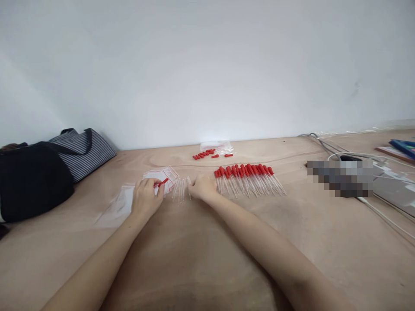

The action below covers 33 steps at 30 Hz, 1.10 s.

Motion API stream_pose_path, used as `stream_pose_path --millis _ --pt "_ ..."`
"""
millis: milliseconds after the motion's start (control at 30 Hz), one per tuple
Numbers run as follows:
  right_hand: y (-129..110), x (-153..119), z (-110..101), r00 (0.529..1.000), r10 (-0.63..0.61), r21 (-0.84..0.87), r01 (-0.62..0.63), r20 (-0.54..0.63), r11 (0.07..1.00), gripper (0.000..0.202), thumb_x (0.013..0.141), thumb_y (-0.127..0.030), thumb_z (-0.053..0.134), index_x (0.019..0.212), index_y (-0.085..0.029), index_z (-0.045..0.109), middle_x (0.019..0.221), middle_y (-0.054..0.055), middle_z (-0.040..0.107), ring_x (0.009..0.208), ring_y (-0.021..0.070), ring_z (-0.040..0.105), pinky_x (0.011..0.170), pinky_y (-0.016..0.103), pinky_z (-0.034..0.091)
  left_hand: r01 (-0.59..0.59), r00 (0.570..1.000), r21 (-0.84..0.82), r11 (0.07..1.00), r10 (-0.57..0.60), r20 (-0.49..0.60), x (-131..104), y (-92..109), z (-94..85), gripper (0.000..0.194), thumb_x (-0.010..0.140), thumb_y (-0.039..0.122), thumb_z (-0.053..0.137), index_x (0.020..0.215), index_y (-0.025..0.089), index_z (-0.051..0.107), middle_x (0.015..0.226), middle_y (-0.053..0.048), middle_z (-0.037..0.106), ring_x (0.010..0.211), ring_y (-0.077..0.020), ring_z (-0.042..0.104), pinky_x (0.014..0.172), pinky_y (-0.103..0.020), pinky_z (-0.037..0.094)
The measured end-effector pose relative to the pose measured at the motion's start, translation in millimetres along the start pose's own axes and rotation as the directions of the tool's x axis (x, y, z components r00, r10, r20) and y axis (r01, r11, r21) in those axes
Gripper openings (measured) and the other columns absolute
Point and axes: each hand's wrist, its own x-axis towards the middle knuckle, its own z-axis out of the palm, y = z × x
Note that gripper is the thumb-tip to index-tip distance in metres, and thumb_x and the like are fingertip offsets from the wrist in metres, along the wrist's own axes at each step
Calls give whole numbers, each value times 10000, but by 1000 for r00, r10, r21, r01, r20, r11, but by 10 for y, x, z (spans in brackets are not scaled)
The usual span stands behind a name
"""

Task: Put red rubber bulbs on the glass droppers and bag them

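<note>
My left hand [147, 194] is closed, pinching a red rubber dropper bulb [164, 182] between thumb and fingers, above some small zip bags [170, 172] with red lines. My right hand [203, 186] is closed too, its fingertips on a clear glass dropper tube [189, 189]. Several more glass tubes [178, 190] lie side by side between my hands. To the right of my right hand is a row of droppers with red bulbs [248, 170] fitted on their tubes, tips toward me.
Loose red bulbs [202, 154] and a clear bag [216, 147] with thin tubes lie near the wall. Clear plastic bags [118, 207] lie beside my left wrist. A striped black bag [87, 151] stands at left. Cables [330, 149] and a silver laptop [397, 185] are at right.
</note>
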Motion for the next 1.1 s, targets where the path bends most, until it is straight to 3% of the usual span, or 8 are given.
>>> stream_pose_path --millis 100,167,200,333,433,567,833,1100 --pt "215 -177 -149 995 -94 25 95 -36 995 219 782 -310 470 715 -163 619 799 87 656 790 213 611 629 275 428 -13 999 -391 920 30 36 -126 206 48 162 759 295 471 815 152 525 784 -61 613 711 -195 576 684 -330 466" --pt "459 -351 -226 984 -162 37 165 -74 986 148 784 -268 481 799 -178 597 812 57 653 771 184 603 643 263 420 -8 986 -617 787 108 124 -253 378 86 164 778 287 469 869 155 506 801 -49 608 719 -170 588 679 -303 481" --pt "602 -444 -249 956 -259 53 268 -136 962 137 792 -237 471 846 -178 582 797 48 651 736 171 600 640 263 419 -4 977 -697 717 151 150 -320 464 105 181 784 274 471 914 152 502 831 -55 607 755 -166 594 705 -300 483" --pt "1153 -754 -257 797 -492 19 531 -351 847 204 820 -167 427 976 -176 558 780 49 637 704 158 578 678 289 429 32 933 -819 573 278 231 -533 751 163 243 801 244 480 1024 176 547 933 -67 595 847 -166 586 756 -302 477" --pt "1355 -854 -239 743 -526 16 584 -414 812 241 833 -141 393 1010 -190 550 807 54 625 706 152 567 643 274 440 76 917 -846 527 296 267 -603 878 201 189 789 249 504 929 181 612 897 -58 595 796 -158 594 711 -284 489" --pt "1319 -858 -226 742 -517 30 583 -427 812 190 829 -142 411 939 -190 559 785 42 617 701 146 566 636 274 432 149 917 -869 472 263 301 -618 936 252 170 769 270 537 877 169 621 833 -41 625 746 -151 604 676 -264 494" --pt "1191 -891 -197 745 -554 31 607 -371 794 171 833 -145 432 923 -193 569 760 26 614 685 138 541 649 279 384 145 919 -870 471 261 294 -621 929 263 173 781 277 530 876 174 633 794 -30 658 698 -147 606 640 -250 496" --pt "1190 -897 -211 708 -629 41 674 -322 738 185 848 -163 426 947 -190 580 722 20 620 646 126 528 659 287 342 164 931 -890 426 231 282 -625 960 284 199 743 294 582 864 148 642 787 -47 674 702 -157 615 663 -262 500"
